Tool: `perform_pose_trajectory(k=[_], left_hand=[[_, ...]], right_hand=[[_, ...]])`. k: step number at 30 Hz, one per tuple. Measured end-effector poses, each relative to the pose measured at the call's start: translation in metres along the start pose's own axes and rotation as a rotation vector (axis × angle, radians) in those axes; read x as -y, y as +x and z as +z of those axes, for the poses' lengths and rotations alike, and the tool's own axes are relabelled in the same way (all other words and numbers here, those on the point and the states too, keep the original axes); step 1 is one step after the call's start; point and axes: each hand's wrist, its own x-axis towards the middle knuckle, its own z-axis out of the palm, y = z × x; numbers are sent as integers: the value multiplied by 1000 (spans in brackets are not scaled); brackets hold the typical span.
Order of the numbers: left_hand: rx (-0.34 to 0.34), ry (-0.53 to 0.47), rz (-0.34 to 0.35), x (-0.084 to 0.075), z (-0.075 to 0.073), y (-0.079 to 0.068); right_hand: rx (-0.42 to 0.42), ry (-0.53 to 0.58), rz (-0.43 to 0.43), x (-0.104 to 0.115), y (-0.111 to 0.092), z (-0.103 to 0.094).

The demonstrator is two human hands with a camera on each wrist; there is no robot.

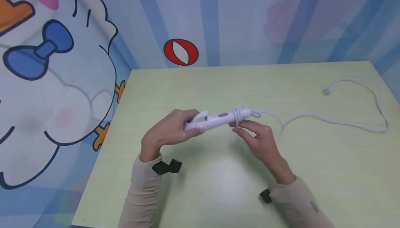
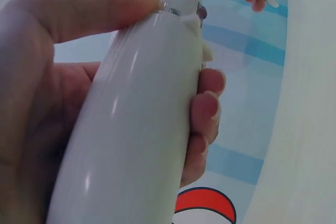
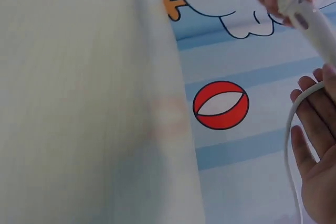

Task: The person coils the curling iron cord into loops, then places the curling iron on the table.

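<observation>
A white curling iron [image 1: 215,121] is held a little above the table, its handle end toward the right. My left hand [image 1: 173,129] grips its thicker left end; in the left wrist view the thumb lies along the white body [image 2: 131,108] and the fingers curl round the far side. Several turns of white power cord [image 1: 239,115] are wound about the handle near the cord outlet. At these turns, my right hand [image 1: 262,141] pinches the cord between thumb and fingertips. In the right wrist view the cord [image 3: 289,145] hangs down past that hand's spread fingers.
The cord's free length runs over the pale table [image 1: 203,193] to the right and loops back to its plug [image 1: 327,90]. A wall with cartoon prints [image 1: 181,52] borders the table at the back and left. Black straps [image 1: 167,167] sit at the wrists.
</observation>
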Motion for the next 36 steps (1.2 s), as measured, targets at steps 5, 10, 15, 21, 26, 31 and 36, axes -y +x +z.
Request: perform_pose_trajectory(k=[5,10,15,21,26,31,36], left_hand=[[21,-51,58,-3,-4,-6],[67,-51,75,-7,-3,-12],[103,36,76,-13,-2,-14],[124,128,65,-25,-2,-13],[147,152,50,-35,-1,-13],[144,191,23,-36,5,-10],[128,240,-11,-35,13,-5]], right_hand=[[-15,-183,-202,-10,3,-3],[91,-310,-177,-13,2,-14],[308,-323,-198,-14,19,-35],[479,-372,-200,-6,47,-54],[561,-405,-130,2,65,-56],[542,-502,-184,11,73,-59],[519,-640,-208,30,76,-60]])
